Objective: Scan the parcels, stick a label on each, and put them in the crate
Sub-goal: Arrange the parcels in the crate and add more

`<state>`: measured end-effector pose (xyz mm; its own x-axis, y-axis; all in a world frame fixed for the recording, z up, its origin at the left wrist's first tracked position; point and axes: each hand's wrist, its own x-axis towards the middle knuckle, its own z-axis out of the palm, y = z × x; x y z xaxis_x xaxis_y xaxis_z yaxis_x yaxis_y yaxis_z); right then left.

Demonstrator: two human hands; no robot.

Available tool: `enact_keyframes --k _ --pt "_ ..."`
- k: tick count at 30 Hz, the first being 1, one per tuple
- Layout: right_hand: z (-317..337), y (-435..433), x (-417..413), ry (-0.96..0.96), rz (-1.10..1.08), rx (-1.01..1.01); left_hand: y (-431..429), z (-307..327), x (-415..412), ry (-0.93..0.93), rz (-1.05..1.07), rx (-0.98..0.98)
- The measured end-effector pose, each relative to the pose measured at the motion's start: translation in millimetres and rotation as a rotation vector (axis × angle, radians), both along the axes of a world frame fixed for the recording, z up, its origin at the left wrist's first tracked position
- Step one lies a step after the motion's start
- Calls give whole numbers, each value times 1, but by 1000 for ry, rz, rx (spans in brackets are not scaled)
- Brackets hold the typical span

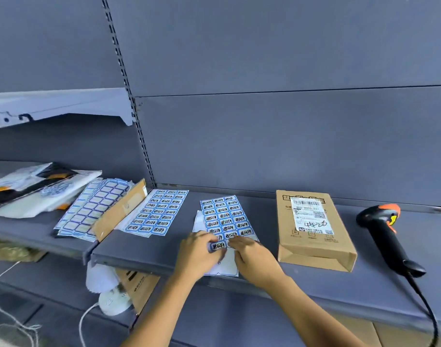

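Left hand (198, 251) pinching one label (219, 245), right hand (253, 257) spread on label sheet (224, 216), parcel (312, 236) near its right

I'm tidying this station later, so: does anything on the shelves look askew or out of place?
Only the flat cardboard mailer: it lies tilted across the step between the two shelves. The box and scanner lie flat; the left hand pinches a label.

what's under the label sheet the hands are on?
White paper pokes out from under the label sheet at its left edge, on the grey shelf. How far it extends is covered by the sheet, left hand and right hand.
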<state>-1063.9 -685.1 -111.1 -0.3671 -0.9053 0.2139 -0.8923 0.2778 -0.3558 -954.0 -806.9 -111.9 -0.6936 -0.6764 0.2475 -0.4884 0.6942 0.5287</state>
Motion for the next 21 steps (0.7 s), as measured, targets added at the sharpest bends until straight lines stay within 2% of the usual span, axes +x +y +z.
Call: enact_keyframes --k 3,11,15,21 --pt "-4 2 0 -5 12 -19 1 -2 -1 7 -8 -110" --pt "-3 4 -4 -105 -53 -58 -2 -9 -10 94 -85 -157" --pt "-3 4 -5 -116 -67 -67 1 -8 -11 82 -102 -142" --pt "-9 3 -5 -107 -123 -83 1 -10 -11 44 -148 -270"
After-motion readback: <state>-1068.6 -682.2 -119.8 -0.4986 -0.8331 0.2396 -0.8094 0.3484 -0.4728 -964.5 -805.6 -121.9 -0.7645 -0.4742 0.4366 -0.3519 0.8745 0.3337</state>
